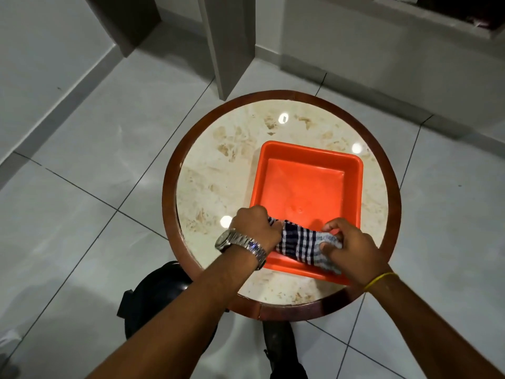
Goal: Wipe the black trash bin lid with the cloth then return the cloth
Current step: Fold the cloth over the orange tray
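From the head view, I am gripping the checked cloth (302, 243) with both hands: my left hand (255, 231) is fisting 1 end, my right hand (351, 246) is pinching the other, over the orange tray's (306, 184) 6 o'clock rim on the round bench (218, 165). The black trash bin (158, 294) is sitting on the floor at 7 o'clock, under my left forearm.

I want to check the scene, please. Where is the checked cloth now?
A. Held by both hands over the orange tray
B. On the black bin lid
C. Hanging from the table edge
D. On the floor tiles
A: the left hand and right hand grip the checked cloth at the near edge of the orange tray.
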Motion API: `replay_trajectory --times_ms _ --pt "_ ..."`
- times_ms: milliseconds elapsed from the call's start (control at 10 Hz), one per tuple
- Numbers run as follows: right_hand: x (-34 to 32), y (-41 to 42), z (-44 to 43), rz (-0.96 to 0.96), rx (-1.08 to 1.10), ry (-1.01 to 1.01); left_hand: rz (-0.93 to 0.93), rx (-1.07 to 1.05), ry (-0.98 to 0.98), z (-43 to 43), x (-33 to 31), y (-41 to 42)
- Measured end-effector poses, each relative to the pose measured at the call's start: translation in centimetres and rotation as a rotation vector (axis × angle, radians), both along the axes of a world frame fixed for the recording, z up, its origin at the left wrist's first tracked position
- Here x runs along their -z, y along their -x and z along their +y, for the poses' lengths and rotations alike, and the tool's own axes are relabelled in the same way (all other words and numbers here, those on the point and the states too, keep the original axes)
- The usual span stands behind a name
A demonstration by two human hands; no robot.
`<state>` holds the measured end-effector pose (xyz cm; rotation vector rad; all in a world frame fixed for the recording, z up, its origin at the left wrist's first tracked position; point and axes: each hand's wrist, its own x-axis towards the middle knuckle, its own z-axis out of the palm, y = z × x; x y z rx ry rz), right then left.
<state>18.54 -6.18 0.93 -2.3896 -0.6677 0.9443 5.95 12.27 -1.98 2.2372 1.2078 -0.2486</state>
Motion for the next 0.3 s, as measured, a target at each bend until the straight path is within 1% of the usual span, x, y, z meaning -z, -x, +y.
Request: replay_trajectory --times_ms 100,200,300 --pt "0.8 -0.2 1.2 -0.059 -0.042 0.173 0.027 0.114 -0.063 0.0 0.7 -1.2" --pt "1.4 0.5 1.7 -0.203 -0.138 0.258 0.02 0.244 -0.15 -0.5 1.5 -1.6" --pt "1.8 1.3 2.1 -0.321 -0.21 0.269 -0.041 0.341 -0.233 -1.0 1.4 -1.8"
